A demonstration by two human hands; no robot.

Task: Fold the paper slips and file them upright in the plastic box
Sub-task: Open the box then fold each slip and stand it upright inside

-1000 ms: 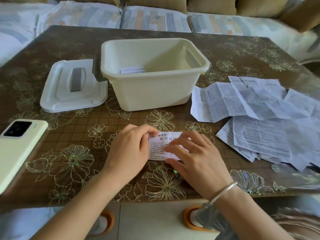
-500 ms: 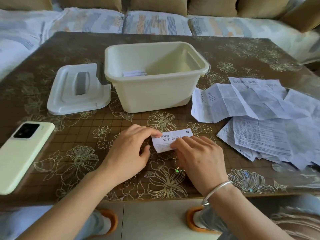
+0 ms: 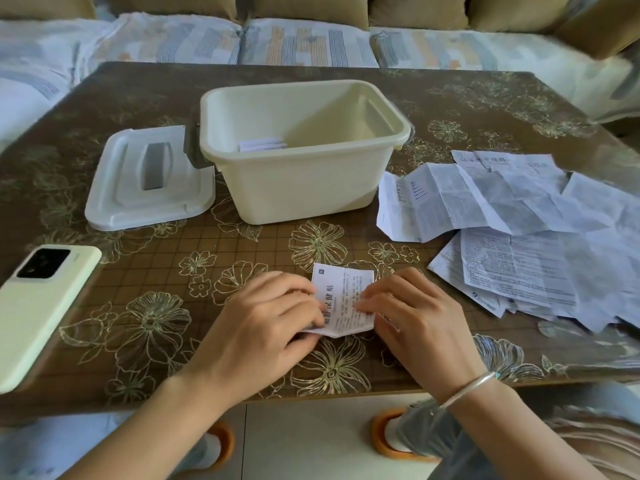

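Pinching the slip (image 3: 344, 293) (now turned lengthwise); box (image 3: 294, 190) unmoved.

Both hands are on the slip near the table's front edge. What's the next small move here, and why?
Probably finish the fold and press the crease flat. The left hand and right hand hold the paper slip by its sides, and its near edge looks lifted, not yet flattened. Filing in the open plastic box would come after.

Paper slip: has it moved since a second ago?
Yes: the paper slip has turned, its print now running toward the plastic box.
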